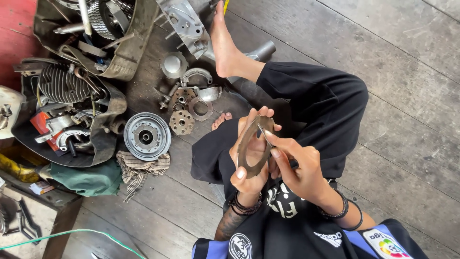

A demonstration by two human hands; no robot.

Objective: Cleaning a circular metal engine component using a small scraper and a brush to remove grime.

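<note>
Left hand (250, 165) fingers wrapped around a worn metal ring plate (254, 146), held upright over the lap. Right hand (299, 165) fingertips pinch its upper edge — looks like inspection. Next move calls for turning it — steady grip. Drum (147, 136) on floor planks, left.

You sit on the floor with both hands raised in front of your chest. Your left hand (249, 158) is turned palm up, fingers (252, 117) stretched upward and the thumb curled in at the bottom, closed in a light grip. Your right hand (297, 165) comes in from the right, its index finger and thumb pinched together at the tips, the wrist bent back. Dark bands circle both wrists. One bare foot (225, 41) stretches far forward.
</note>
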